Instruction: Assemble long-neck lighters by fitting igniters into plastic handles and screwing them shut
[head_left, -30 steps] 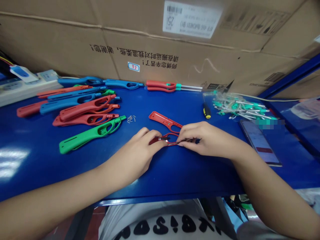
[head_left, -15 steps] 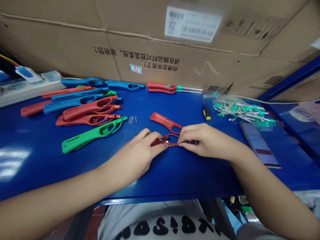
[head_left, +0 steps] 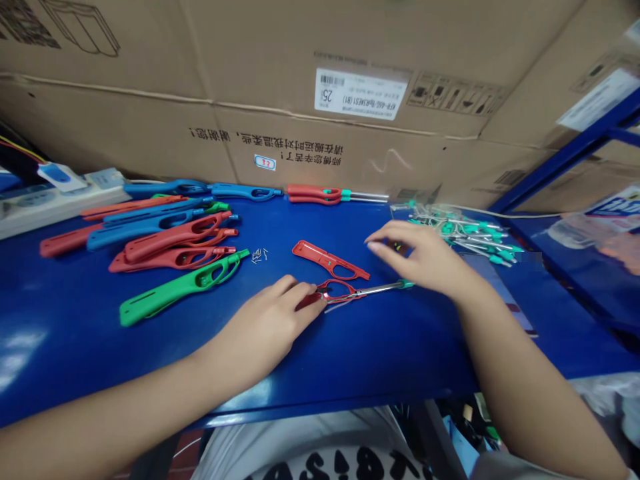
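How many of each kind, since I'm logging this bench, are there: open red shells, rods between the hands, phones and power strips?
Loose red shell and held red shell: 2
Rod: 1
Phone, partly hidden: 1
Power strip: 1
Total: 5

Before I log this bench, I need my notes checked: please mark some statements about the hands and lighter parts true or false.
1. The left hand grips a red lighter handle half. True.
2. The right hand is a closed fist. False: the right hand is open.
3. Loose screws lie beside the tip of the green lighter handle. True.
4. The metal tube extends left from the held half. False: the metal tube extends right.
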The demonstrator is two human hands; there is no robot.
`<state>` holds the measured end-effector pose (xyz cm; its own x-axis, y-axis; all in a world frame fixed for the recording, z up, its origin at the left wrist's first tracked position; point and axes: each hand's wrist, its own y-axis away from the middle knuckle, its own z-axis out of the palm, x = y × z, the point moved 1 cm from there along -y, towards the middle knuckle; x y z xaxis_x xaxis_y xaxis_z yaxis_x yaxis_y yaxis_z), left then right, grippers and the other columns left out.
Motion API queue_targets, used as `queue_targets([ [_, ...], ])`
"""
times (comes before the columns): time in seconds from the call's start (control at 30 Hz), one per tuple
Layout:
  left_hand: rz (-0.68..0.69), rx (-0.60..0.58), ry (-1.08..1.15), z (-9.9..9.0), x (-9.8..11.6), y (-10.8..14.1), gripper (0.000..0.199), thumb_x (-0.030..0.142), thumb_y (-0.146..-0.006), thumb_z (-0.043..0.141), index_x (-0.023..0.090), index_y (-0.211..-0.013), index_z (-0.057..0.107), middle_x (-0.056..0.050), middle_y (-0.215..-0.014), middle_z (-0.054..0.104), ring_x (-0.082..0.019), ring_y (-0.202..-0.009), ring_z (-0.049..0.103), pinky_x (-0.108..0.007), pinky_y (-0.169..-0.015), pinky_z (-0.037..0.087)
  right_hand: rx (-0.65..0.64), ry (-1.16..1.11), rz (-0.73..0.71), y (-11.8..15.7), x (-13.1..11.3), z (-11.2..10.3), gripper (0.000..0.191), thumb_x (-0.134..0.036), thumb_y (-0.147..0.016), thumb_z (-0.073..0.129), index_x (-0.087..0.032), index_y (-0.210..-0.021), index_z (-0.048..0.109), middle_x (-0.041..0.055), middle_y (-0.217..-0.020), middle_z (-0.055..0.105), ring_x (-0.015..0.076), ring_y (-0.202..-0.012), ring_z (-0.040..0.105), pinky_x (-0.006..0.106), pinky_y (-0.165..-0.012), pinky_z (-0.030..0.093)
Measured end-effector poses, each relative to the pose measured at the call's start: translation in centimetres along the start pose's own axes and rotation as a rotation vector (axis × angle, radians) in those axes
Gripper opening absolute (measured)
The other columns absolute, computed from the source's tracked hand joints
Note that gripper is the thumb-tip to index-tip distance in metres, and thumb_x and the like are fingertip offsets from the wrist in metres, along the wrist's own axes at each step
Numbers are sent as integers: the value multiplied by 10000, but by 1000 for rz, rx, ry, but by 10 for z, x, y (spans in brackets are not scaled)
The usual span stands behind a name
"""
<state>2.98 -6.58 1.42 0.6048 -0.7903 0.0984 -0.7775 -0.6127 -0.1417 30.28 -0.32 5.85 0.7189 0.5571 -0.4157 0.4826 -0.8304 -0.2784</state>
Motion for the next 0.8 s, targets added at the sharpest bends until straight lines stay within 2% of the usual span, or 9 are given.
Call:
queue_targets([
  [0.1, 11, 3, -38, -1, 2, 0, 445, 14, -916, 489, 149, -1313, 637, -140, -1199, 645, -279, -985, 568, -452, -857, 576, 232, 298, 241, 1, 42, -12, 180, -266, -899, 571, -189, -964, 720, 125, -995, 723, 292, -899, 655, 452, -824, 507],
  [0.2, 15, 15, -36, 0, 2, 1, 454, 9, -910, 497, 148, -1320, 635, -140, -1202, 655, -284, -989, 581, -461, -847, 584, 334, 399, 364, 7, 82, -20, 118, -227, -837, 607, -190, -870, 713, 136, -865, 691, 304, -840, 619, 468, -807, 485],
  [0.3, 15, 48, -17, 1, -1, 2, 461, -2, -899, 506, 161, -1307, 645, -138, -1231, 653, -280, -1001, 590, -460, -853, 585, 412, 430, 429, 13, 105, -19, 97, -227, -821, 648, -154, -794, 707, 177, -854, 639, 321, -897, 573, 465, -805, 444],
  [0.4, 14, 66, 4, 1, -3, 2, 468, -12, -889, 510, 174, -1292, 657, -133, -1238, 654, -274, -1012, 600, -451, -860, 583, 460, 442, 478, 12, 109, -12, 147, -304, -797, 725, -157, -806, 713, 202, -1014, 606, 362, -1042, 515, 482, -829, 420],
  [0.57, 1, 76, 51, -2, -5, 1, 469, 4, -905, 495, 200, -1300, 654, -115, -1247, 660, -272, -1057, 614, -444, -883, 581, 392, 463, 686, 4, 106, 0, 112, -275, -771, 762, -179, -770, 703, 178, -1199, 587, 407, -1181, 476, 572, -931, 401],
  [0.7, -5, 108, 88, -4, -6, 0, 388, 67, -954, 495, 200, -1276, 667, -85, -1255, 691, -260, -1067, 641, -430, -897, 583, 398, 425, 595, 2, 104, -5, 89, -270, -803, 722, -196, -757, 706, 158, -1255, 601, 403, -1211, 488, 600, -976, 392],
  [0.8, 1, 140, 102, -5, -7, 0, 322, 125, -988, 490, 177, -1246, 676, -73, -1212, 727, -248, -1067, 667, -418, -911, 582, 436, 343, 481, 0, 95, -10, 89, -274, -810, 703, -202, -758, 707, 139, -1123, 656, 346, -1093, 575, 533, -934, 451],
])
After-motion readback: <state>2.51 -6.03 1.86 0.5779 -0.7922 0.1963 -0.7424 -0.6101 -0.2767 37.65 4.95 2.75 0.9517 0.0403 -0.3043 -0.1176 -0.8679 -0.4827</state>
